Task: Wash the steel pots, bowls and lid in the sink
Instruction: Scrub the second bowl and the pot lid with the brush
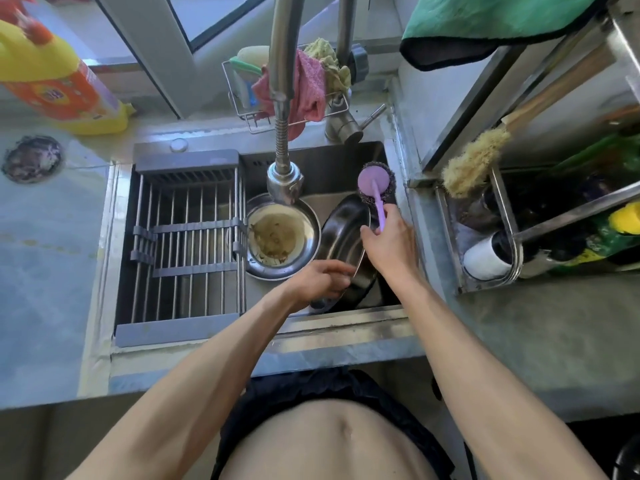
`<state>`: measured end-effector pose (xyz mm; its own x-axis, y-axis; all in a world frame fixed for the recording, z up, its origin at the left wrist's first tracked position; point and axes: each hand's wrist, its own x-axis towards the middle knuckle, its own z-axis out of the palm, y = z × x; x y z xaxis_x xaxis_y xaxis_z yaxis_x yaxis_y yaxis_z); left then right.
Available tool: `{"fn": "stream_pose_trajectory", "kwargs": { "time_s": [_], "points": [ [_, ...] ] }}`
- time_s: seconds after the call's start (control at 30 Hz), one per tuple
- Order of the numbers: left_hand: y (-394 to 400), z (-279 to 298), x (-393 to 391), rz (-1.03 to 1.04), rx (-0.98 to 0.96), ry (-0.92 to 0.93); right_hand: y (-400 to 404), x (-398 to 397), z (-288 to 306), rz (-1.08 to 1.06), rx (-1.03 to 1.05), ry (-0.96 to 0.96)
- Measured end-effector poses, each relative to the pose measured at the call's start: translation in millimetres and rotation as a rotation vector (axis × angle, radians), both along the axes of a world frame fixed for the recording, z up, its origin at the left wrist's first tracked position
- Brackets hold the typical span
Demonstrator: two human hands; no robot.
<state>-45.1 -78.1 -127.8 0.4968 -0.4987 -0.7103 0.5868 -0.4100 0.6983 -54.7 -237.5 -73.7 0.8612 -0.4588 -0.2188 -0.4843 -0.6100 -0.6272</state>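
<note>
My left hand (323,280) curled on the tilted steel pot's (346,237) rim; right hand (391,244) pinched the purple scourer-brush (375,188) above it. Scrubbing came next, I judged.

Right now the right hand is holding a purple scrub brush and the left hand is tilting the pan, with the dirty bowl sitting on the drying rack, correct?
Not quite: the head view shows the dirty bowl in the sink under the faucet, beside the drying rack. The right hand holding the scrub brush and the left hand tilting the pan are right.

A home kitchen is shown: a steel sink (346,154) with a pull-down tap (284,174) is set under a window (194,19). Dishcloths (308,88), what is probably a detergent bottle (52,84) and a drying rack (187,237) are kept around it.
</note>
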Motion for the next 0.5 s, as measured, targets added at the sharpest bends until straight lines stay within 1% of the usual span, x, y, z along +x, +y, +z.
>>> {"fn": "stream_pose_trajectory", "kwargs": {
  "time_s": [0.07,0.1,0.17,0.2,0.27,0.33,0.5],
  "points": [
    [9,-6,6,0.069,0.013,0.009,-4,1,2,-0.017,-0.003,0.014],
    [15,-12,12,0.117,0.061,-0.021,-6,0,4,-0.020,-0.005,0.010],
    [26,-27,23,0.166,0.241,-0.136,-8,-1,8,-0.004,-0.013,-0.010],
    [31,-36,30,0.143,0.351,-0.203,-8,0,10,0.016,-0.022,-0.013],
    [40,-53,37,0.037,0.530,-0.291,-5,-1,12,0.059,-0.036,0.001],
    [44,-69,43,-0.060,0.639,-0.340,0,1,11,0.102,-0.029,0.044],
    [38,-95,50,-0.350,0.787,-0.453,12,4,2,0.174,0.001,0.184]
  ]
}}
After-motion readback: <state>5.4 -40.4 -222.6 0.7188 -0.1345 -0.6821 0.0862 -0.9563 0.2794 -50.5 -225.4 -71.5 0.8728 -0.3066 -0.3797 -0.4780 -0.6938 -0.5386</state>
